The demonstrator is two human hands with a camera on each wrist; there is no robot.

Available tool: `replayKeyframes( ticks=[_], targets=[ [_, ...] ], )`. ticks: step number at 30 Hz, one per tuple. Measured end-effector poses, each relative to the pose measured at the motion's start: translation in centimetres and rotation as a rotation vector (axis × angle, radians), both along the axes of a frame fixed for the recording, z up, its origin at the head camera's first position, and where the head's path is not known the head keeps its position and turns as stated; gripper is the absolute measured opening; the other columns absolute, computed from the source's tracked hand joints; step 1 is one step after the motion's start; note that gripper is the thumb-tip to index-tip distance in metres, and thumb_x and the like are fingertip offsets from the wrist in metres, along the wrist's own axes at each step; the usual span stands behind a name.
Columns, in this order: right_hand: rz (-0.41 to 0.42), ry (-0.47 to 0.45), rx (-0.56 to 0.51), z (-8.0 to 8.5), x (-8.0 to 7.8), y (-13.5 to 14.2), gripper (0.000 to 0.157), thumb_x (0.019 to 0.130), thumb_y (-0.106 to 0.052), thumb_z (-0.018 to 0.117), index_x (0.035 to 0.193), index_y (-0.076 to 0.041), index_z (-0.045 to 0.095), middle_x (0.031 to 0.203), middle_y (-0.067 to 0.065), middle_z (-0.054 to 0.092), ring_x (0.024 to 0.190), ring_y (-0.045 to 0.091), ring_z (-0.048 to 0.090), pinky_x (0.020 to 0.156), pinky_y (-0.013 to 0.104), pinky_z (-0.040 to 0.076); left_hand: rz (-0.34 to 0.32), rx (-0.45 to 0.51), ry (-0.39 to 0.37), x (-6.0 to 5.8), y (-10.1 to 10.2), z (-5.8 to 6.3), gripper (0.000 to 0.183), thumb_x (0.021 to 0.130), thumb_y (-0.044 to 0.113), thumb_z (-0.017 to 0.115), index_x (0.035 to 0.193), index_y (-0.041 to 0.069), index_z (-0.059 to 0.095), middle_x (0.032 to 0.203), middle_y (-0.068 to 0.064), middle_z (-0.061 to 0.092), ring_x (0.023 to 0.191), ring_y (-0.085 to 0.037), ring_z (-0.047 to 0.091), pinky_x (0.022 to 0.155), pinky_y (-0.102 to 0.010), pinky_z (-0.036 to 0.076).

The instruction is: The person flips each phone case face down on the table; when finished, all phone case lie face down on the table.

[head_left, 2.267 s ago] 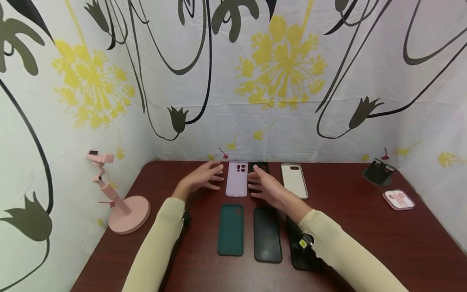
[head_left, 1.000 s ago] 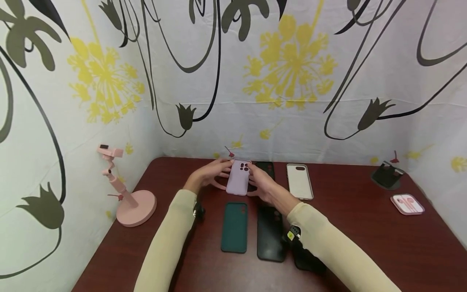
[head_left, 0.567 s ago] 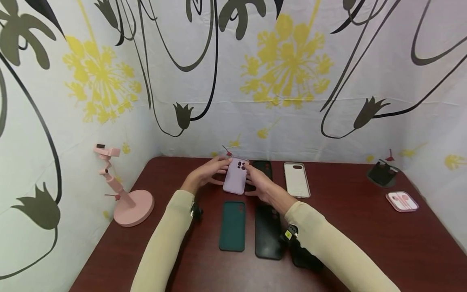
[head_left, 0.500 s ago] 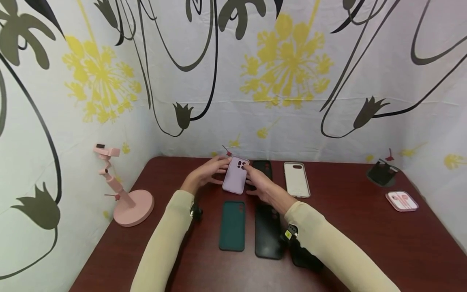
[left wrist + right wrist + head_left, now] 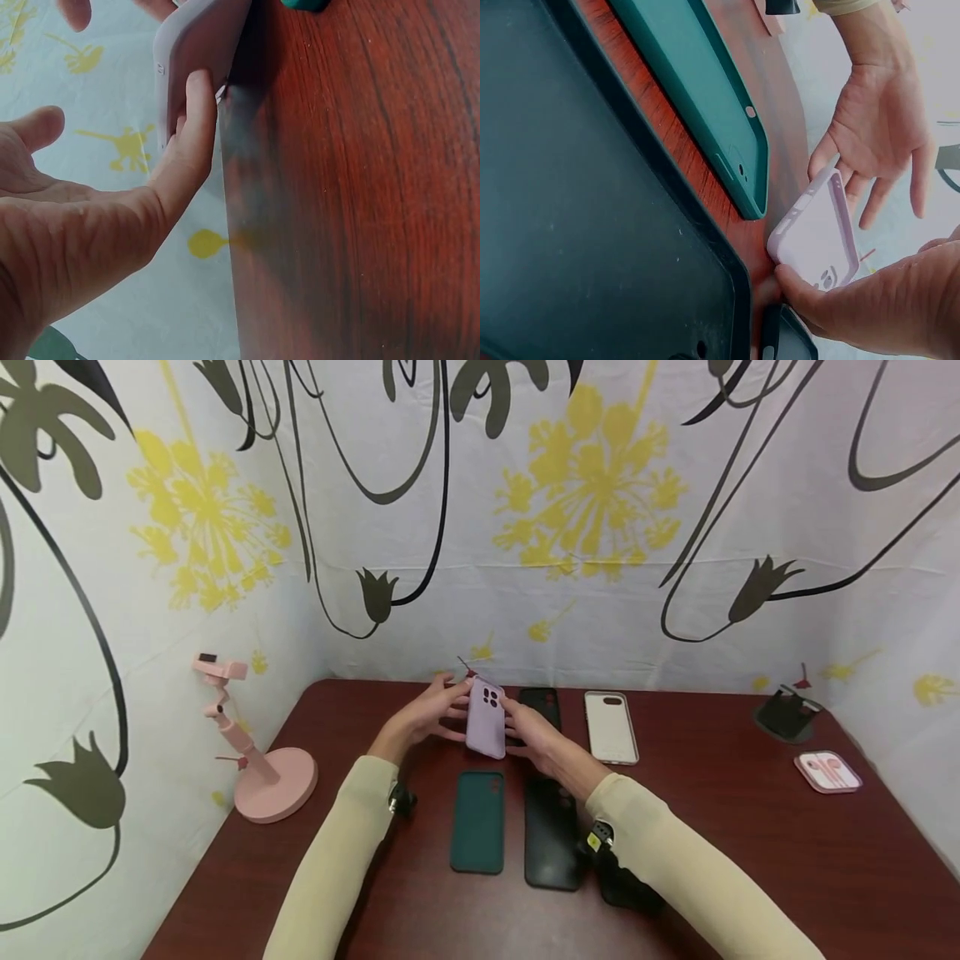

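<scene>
A lilac phone case (image 5: pixel 485 727) with camera holes at its far end is held between both hands at the back of the table, tilted. My left hand (image 5: pixel 422 714) is at its left edge; in the left wrist view one finger bends against the inner face of the lilac case (image 5: pixel 202 45). On the other edge is my right hand (image 5: pixel 543 737), and the right wrist view shows a fingertip pressed at the corner of the lilac case (image 5: pixel 810 236). The other fingers are spread. A teal case (image 5: pixel 477 827) lies just in front.
Black cases lie beside the teal one (image 5: pixel 550 847), behind the right hand (image 5: pixel 546 700) and partly under the right sleeve (image 5: pixel 633 893). A white case (image 5: pixel 611 729) lies right of the hands. Farther out are a pink stand (image 5: pixel 273 787), a dark stand (image 5: pixel 786 717) and an earphone box (image 5: pixel 827 772).
Both hands have come in from either side and taken hold of the lilac case, which lay flat between them. It has since tilted and turned, with its side edge now showing.
</scene>
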State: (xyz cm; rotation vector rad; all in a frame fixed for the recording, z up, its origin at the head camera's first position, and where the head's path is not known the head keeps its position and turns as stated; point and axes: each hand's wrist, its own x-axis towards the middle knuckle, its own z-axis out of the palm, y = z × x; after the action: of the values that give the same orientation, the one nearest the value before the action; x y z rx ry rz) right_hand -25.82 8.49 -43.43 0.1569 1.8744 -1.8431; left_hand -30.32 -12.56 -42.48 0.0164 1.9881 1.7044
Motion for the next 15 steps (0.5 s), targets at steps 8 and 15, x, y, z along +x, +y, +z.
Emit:
replayKeyframes(
  ticks=[8,15],
  targets=[
    [-0.034,0.107,0.157,-0.1,0.0,0.3,0.072,0.11,-0.039,0.052,0.165,-0.001,0.024,0.166,0.022,0.039,0.15,0.038,0.045,0.123,0.054,0.046,0.013,0.06,0.02,0.3,0.4,0.7,0.088,0.109,0.052,0.052,0.171,0.019,-0.002,0.162,-0.021,0.047,0.146,-0.039,0.053,0.093,-0.054,0.066],
    [-0.025,0.19,0.176,-0.2,0.2,0.0,0.07,0.109,-0.032,0.055,0.164,0.0,0.027,0.157,0.023,0.048,0.14,0.036,0.055,0.12,0.055,0.048,-0.004,0.07,0.033,0.6,1.3,1.2,0.085,0.11,0.05,0.052,0.17,0.021,0.0,0.16,-0.018,0.049,0.143,-0.036,0.056,0.092,-0.053,0.066]
  ],
)
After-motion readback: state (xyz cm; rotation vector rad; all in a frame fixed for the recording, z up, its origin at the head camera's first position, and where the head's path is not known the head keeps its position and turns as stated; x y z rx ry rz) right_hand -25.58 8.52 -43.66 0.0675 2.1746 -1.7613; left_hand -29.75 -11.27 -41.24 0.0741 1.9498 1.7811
